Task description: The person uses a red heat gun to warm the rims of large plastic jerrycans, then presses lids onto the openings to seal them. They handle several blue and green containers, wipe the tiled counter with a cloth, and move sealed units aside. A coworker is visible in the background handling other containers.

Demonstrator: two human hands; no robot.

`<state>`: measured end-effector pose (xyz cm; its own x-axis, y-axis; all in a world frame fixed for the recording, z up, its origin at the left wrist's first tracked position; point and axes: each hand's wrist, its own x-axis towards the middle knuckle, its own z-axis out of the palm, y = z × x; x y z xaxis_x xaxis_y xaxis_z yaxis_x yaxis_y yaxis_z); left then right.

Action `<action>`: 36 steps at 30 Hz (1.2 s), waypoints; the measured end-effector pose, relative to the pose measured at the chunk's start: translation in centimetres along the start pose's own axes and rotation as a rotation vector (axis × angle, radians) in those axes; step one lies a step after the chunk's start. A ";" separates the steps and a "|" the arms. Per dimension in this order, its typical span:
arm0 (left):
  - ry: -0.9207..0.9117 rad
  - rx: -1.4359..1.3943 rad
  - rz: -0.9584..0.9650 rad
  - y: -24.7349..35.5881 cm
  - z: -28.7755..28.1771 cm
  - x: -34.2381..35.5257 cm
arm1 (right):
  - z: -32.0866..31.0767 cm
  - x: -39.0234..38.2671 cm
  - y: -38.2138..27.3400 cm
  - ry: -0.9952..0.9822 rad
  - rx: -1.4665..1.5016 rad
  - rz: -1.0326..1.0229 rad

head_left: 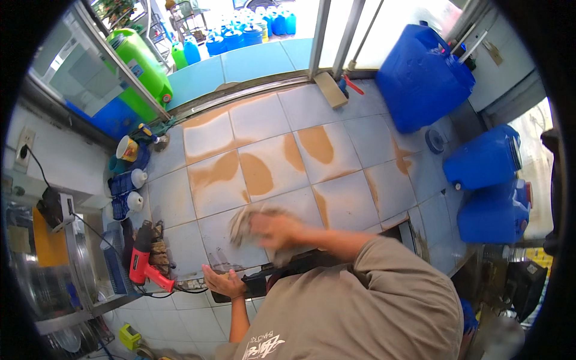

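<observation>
My right hand (277, 232), smeared by motion, presses a greyish rag (242, 225) onto the white tiled counter (282, 114) near its front edge. Brown, muddy-looking patches (257, 174) spread over the tiles beyond the rag. Dark wet streaks (221, 259) mark the tile between my two hands. At the counter's front edge my left hand (225, 282) is open with its fingers stretched out, and nothing shows in it. To the left of that hand lies a red heat gun (144, 261) with a black nozzle.
Blue jerrycans (420, 78) stand along the right side, beside a round blue lid (434, 141). Small bottles (127, 204) and a cup (126, 148) line the left edge. A green jerrycan (141, 75) stands behind the window frame. A tan block (330, 90) lies at the back.
</observation>
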<state>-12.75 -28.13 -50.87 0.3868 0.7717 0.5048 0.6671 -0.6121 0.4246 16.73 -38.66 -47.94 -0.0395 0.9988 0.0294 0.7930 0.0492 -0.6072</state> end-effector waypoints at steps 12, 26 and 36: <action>-0.077 0.145 0.101 -2.7 0.7 -0.3 | -1.7 -9.8 4.1 0.422 -0.275 0.224; -0.333 -0.287 0.271 13.9 4.2 5.0 | -6.9 -50.1 7.5 0.908 -0.438 1.624; -0.397 -0.523 0.288 21.2 8.1 4.4 | 4.7 -72.6 -4.3 1.263 -0.404 2.604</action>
<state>8.26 -36.32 -45.73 0.7704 0.5103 0.3822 0.1489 -0.7268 0.6705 13.30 -111.35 -51.18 0.3024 -0.9332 0.1942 -0.9133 -0.3420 -0.2212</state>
